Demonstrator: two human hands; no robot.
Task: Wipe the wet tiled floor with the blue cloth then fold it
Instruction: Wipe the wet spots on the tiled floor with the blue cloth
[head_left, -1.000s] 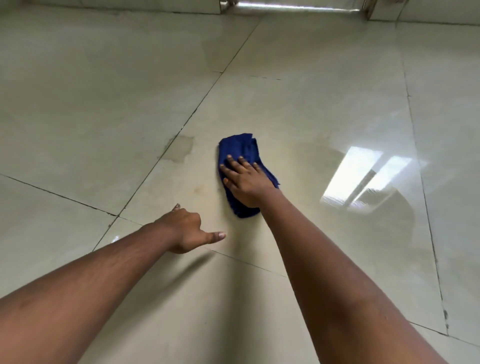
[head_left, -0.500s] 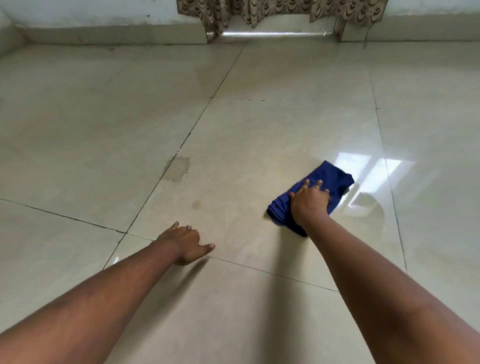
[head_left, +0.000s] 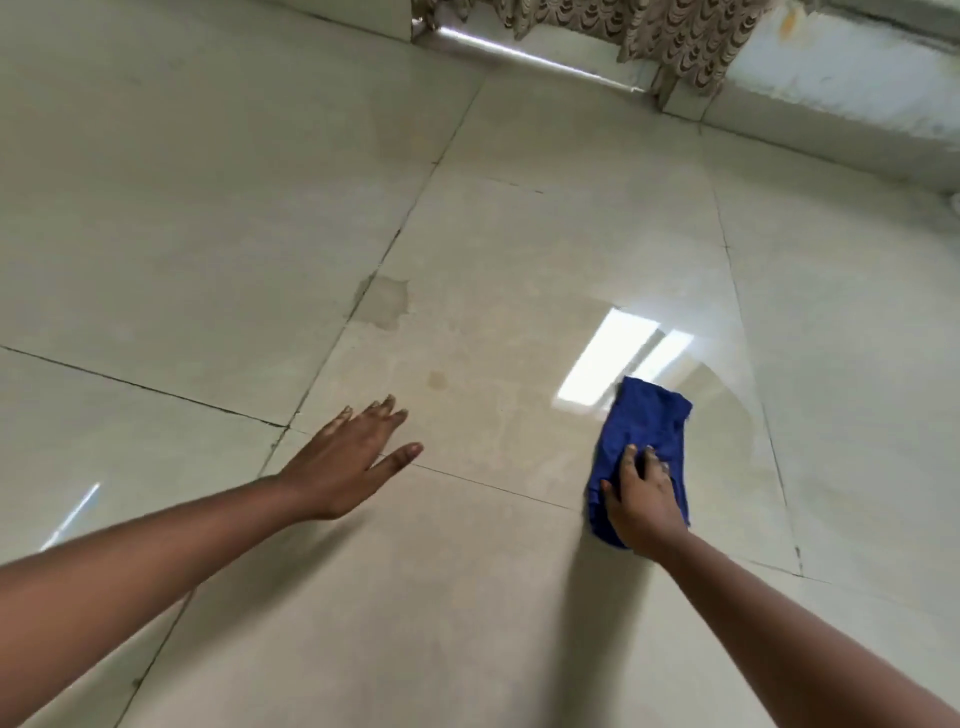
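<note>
Pressing flat on the blue cloth (head_left: 644, 452) with the right hand (head_left: 641, 506), fingers spread over its near half, palm down on the tiled floor (head_left: 493, 597). Bunched cloth reaching ahead of that hand toward a bright reflection (head_left: 608, 358). Left hand (head_left: 345, 462) open, fingers splayed, empty, possibly hovering just above the floor. Darker damp patch (head_left: 384, 301) ahead of it.

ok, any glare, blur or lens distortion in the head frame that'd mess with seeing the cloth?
Head view: bright window glare on the glossy floor touches the far end of the blue cloth; cloth itself contrasts well. Slight motion softness on the left hand and right hand. Wide-angle bends the grout lines and the frame is tilted. Soft arm shadows, no hard ones.
</note>
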